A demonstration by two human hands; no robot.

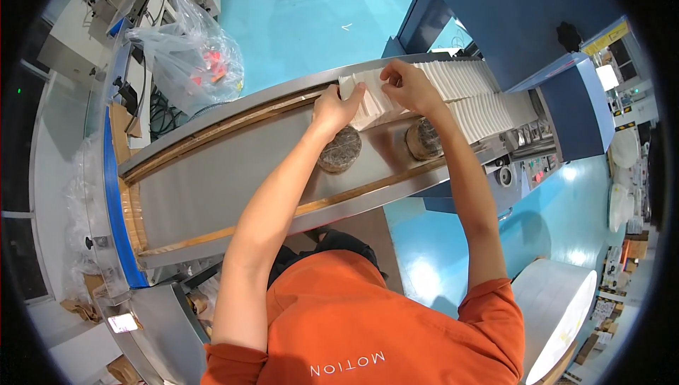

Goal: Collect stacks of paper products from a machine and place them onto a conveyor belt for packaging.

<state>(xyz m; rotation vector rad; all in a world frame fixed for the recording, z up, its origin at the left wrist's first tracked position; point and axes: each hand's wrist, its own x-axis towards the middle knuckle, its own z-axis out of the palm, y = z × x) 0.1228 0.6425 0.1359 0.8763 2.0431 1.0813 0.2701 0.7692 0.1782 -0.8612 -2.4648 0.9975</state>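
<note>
Orange shirt (368, 321) lower middle; light, floppy napkins (375, 102) pinched edgewise by both hands (338, 107) (409, 86), probably best squeezed together.

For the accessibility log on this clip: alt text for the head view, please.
Both hands, left hand and right hand, grip a bundle of white folded sheets on a metal conveyor. Two round dark discs sit just below. More white sheets trail from a blue machine.
</note>
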